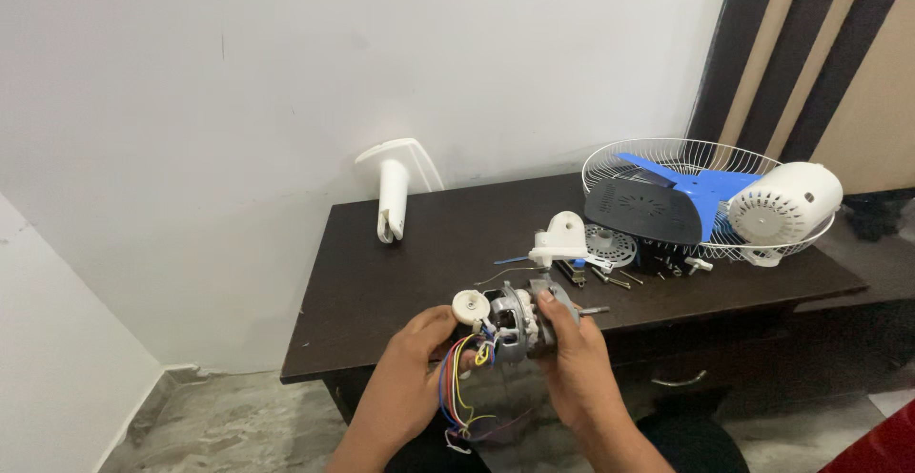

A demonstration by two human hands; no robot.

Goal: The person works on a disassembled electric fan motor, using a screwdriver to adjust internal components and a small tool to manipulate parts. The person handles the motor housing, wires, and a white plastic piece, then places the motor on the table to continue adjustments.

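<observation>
While both hands' fingers grip it, the grey fan motor (519,322) trails coloured wires (457,387).

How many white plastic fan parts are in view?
3: stand piece against the wall, bracket mid-table, rear motor cover in the wire guard. Smaller ones may be hidden.
</observation>
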